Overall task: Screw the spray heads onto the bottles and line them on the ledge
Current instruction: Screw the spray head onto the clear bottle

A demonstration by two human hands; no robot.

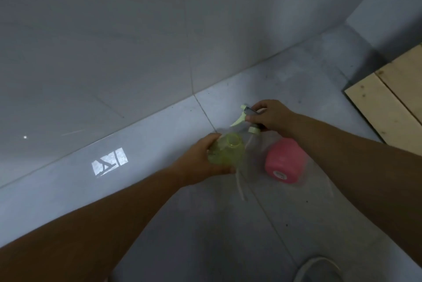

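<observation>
No readable text, brand or number is found. A round white label (280, 174) is seen on the end of the pink bottle (285, 160); its print is too blurred to be read. A bright patch of light (109, 162) on the ledge (68, 179) resembles characters, but nothing legible is made out.

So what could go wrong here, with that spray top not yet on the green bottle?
1. The spray head is held in the right hand above the open neck of the green bottle; its long dip tube appears to trail outside the bottle, so it may miss the opening.
2. The left hand grips the bottle only from one side, so it might twist while screwing.
3. The pink bottle lies close by and an elbow or hand could knock it away.
</observation>
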